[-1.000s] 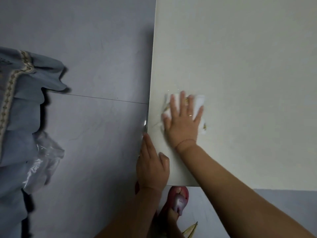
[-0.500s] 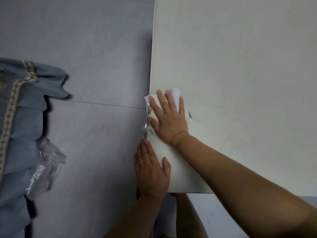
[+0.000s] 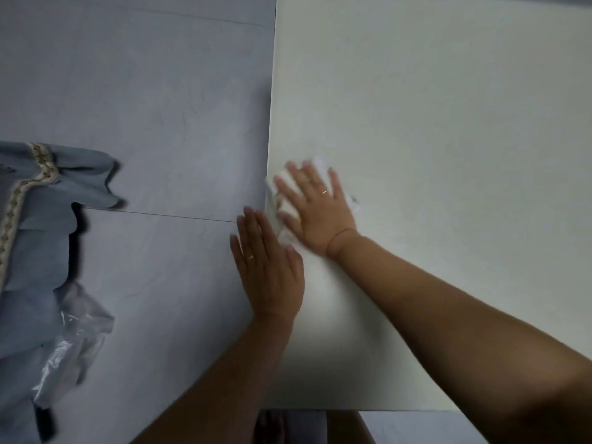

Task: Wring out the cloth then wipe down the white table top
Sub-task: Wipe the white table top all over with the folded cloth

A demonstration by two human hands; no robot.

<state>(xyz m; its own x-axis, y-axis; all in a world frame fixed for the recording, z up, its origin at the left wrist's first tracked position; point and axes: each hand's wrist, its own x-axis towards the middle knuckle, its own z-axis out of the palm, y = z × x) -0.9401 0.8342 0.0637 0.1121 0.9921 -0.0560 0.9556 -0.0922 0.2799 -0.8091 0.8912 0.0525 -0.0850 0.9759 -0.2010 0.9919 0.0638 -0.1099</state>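
In the head view, the white bench [image 3: 448,155] fills the right side of the picture, and its left edge runs from top to bottom near the middle. The right hand [image 3: 320,209] lies flat on the white cloth [image 3: 321,162], which is on the bench top just beside this left edge. The fingers [image 3: 312,177] of this hand are straight and spread apart; they press on the cloth from above and are not curled around it. Most of the cloth is hidden under the palm, and only its crumpled borders show above the fingertips, at the left side near the edge and a little at the right. A thin ring [image 3: 324,192] is on one finger of this hand. The left hand [image 3: 269,270] is nearer to the person, at the same left edge of the bench. Its fingers [image 3: 253,225] are straight and close together, and it holds nothing; the thumb lies over the bench top, while the other fingers reach past the edge, above the floor [image 3: 144,107]. This hand also has a ring [image 3: 250,257]. The tips of its fingers are just beside the left border of the cloth, but I cannot tell whether they touch it. The floor is grey with a thin joint line. At the far left lies a blue fabric [image 3: 32,219] with a patterned trim, and a clear plastic bag [image 3: 73,334] is on its lower part.
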